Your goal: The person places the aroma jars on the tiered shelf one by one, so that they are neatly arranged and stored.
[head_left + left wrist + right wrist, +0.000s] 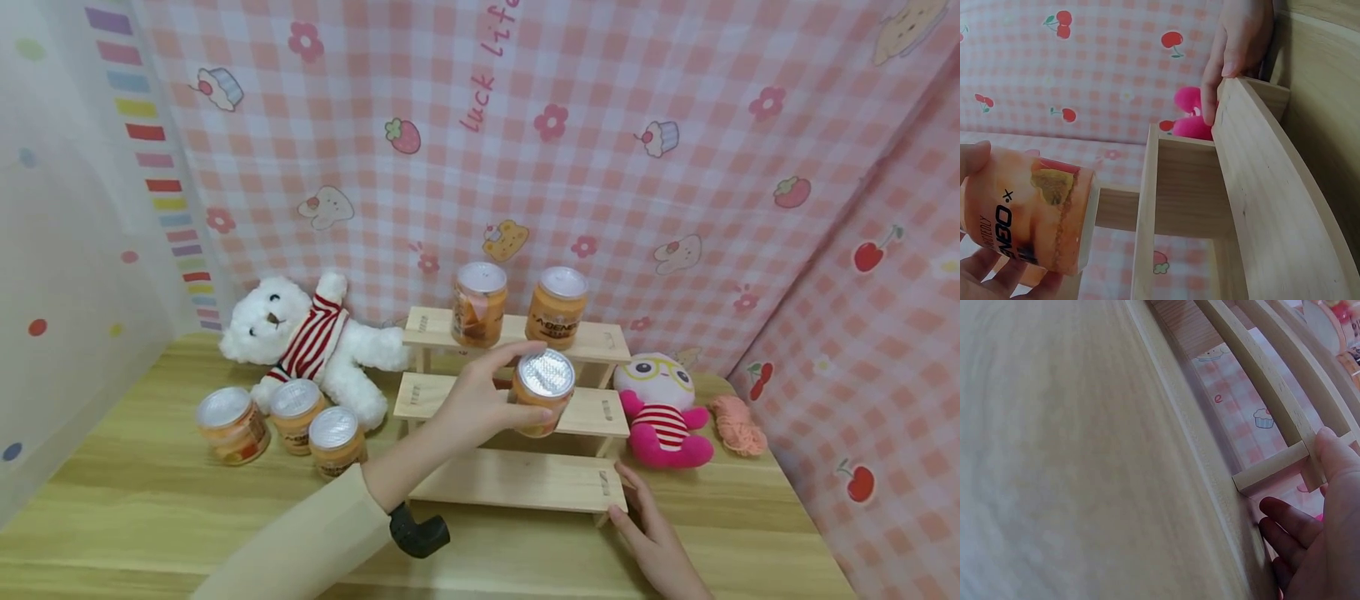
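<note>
My left hand (476,400) grips an orange-labelled can (542,408) with a silver lid, fingers and thumb curled round its side. In the head view the can overlaps the middle tier of a three-tier wooden display stand (517,483). In the left wrist view its printed label faces the camera. Two similar cans, a left one (480,312) and a right one (557,315), stand upright on the top tier. My right hand (652,533) holds the right end of the bottom tier, thumb at the front corner and fingers at the end behind it.
Three more cans (228,429) stand on the table left of the stand. Behind them a white teddy bear (307,342) in a striped shirt leans over. A pink plush toy (663,417) and a ball of peach yarn (738,425) sit at right. Checked cloth (420,167) hangs behind.
</note>
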`<state>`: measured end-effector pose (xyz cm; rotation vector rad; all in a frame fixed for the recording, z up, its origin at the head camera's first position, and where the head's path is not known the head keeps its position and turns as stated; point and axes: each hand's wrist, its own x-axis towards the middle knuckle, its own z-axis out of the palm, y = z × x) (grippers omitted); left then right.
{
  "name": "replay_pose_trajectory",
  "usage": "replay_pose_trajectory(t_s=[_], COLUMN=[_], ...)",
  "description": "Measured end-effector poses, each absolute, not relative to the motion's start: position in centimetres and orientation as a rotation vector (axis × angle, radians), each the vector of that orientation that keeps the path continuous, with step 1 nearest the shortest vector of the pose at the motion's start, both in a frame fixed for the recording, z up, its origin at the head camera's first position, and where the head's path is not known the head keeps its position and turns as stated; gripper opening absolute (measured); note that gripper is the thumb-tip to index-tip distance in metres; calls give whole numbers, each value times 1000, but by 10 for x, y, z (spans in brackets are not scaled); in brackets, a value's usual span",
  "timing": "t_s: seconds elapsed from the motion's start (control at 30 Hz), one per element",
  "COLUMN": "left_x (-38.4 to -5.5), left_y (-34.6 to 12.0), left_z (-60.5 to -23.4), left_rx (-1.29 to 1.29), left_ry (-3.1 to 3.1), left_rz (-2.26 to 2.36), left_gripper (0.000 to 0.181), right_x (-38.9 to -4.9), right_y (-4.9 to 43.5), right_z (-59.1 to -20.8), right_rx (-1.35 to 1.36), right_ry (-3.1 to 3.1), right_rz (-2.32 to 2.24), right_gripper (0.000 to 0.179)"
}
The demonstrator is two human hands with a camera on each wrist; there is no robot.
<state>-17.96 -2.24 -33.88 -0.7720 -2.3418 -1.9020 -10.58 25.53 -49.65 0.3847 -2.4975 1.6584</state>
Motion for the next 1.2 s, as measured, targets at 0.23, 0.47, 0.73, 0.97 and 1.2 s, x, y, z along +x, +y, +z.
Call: replay_pose_trajectory(t_s=[0.23, 0.47, 0.73, 0.97, 1.2], left_x=[-191, -199, -204, -207, -208], left_y=[-10, -1, 6, 9, 10], left_z=[-343, -350, -357, -362, -365], left_rx=[-789, -746, -729, -694, -704], left_ry=[-2325, -2315, -2301, -2304, -2307], left_rz=[-1898, -1939, -1945, -1936, -1932], left_gripper=[73, 72, 70, 70, 70], right_x=[-107, -108, -108, -107, -106], right_y=[256, 256, 256, 256, 255], right_z=[-496, -497, -497, -496, -497], right_rx=[389, 384, 411, 407, 406], right_ry=[-2498, -2506, -2497, -2493, -2491], right_rz=[1654, 1640, 1653, 1674, 1665], right_gripper=[51, 51, 52, 51, 51])
